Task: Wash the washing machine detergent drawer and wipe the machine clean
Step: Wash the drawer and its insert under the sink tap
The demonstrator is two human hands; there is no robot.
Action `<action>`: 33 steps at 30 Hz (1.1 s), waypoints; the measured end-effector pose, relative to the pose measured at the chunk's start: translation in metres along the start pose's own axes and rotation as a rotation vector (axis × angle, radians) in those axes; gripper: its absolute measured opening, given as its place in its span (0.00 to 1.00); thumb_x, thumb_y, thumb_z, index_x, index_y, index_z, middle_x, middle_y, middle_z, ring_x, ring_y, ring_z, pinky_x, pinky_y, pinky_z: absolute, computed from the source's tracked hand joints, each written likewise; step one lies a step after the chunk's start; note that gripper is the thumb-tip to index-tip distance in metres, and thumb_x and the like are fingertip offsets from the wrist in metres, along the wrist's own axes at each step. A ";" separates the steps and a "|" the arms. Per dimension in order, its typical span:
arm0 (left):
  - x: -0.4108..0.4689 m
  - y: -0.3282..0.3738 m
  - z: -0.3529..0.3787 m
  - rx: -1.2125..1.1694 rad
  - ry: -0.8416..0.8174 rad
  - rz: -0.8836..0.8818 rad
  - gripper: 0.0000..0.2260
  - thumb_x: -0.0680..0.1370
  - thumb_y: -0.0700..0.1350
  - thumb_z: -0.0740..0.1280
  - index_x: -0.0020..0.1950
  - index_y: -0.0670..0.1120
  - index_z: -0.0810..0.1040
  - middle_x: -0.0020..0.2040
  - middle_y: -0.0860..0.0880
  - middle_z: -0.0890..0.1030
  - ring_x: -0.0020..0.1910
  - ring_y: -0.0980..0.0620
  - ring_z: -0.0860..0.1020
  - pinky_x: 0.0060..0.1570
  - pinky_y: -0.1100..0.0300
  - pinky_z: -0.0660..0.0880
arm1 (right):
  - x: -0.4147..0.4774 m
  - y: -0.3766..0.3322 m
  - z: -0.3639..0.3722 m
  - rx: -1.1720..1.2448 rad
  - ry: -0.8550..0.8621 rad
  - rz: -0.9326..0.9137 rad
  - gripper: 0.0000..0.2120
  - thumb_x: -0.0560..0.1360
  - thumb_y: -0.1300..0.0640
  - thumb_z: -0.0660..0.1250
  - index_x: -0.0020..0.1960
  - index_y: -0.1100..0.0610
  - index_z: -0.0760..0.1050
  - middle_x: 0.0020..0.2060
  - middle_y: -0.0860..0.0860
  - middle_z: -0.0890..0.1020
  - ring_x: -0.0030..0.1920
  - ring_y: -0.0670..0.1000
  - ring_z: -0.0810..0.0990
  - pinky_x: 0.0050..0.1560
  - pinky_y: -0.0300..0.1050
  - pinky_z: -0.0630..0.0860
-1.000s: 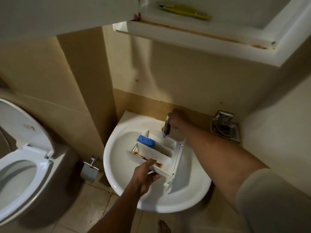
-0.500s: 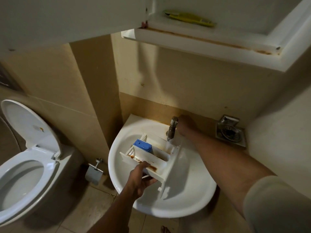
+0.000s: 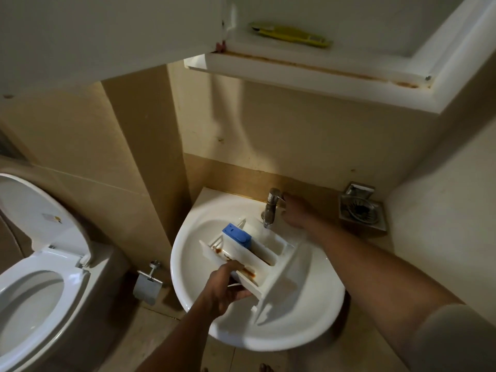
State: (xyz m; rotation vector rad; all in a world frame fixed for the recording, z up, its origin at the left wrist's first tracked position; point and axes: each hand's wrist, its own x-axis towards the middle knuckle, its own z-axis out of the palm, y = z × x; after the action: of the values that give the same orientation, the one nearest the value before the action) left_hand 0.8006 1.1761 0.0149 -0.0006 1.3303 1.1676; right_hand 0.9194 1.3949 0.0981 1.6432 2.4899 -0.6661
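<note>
A white detergent drawer (image 3: 264, 253) with a blue insert (image 3: 236, 234) and brown stains lies tilted inside the white sink (image 3: 303, 326). My left hand (image 3: 224, 287) grips the drawer's near edge, thumb on top. At the sink's back edge my right hand (image 3: 295, 213) reaches to the metal tap (image 3: 271, 206), with its fingers at the tap's handle. The tap's spout is above the far end of the drawer. I cannot tell whether water is running. No washing machine shows.
A toilet (image 3: 35, 288) with its lid raised stands at the left. A paper holder (image 3: 147, 284) hangs on the wall left of the sink. A metal soap dish (image 3: 361, 210) sits at the right. An open white cabinet (image 3: 316, 73) with a yellow object (image 3: 291, 37) overhangs the sink.
The view has shifted, so everything sits a little further right and lower. The drawer has turned slightly in my left hand. My right hand stays at the tap.
</note>
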 end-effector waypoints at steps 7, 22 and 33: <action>0.001 0.012 -0.008 0.170 -0.030 -0.036 0.16 0.76 0.42 0.68 0.61 0.35 0.77 0.52 0.35 0.81 0.47 0.39 0.83 0.44 0.46 0.83 | -0.041 0.038 0.025 0.261 -0.169 0.274 0.24 0.74 0.48 0.70 0.65 0.61 0.75 0.55 0.56 0.81 0.53 0.57 0.81 0.47 0.48 0.79; 0.032 0.061 0.005 0.707 -0.225 -0.054 0.17 0.80 0.58 0.66 0.58 0.46 0.79 0.56 0.41 0.82 0.53 0.44 0.81 0.60 0.49 0.78 | -0.119 0.059 0.072 0.775 -0.345 0.495 0.04 0.77 0.59 0.65 0.50 0.60 0.74 0.37 0.54 0.78 0.35 0.50 0.77 0.32 0.37 0.73; 0.047 0.105 0.014 0.476 0.064 0.174 0.16 0.80 0.50 0.67 0.55 0.37 0.80 0.50 0.39 0.85 0.42 0.44 0.83 0.43 0.55 0.77 | -0.160 0.021 0.113 0.996 0.159 0.714 0.13 0.73 0.56 0.65 0.32 0.61 0.70 0.31 0.60 0.78 0.32 0.58 0.80 0.35 0.44 0.69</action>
State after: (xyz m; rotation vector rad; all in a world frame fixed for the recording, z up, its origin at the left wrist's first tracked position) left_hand 0.7337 1.2650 0.0476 0.4322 1.6644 0.9736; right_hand 0.9869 1.2197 0.0380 2.7071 1.3982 -1.8257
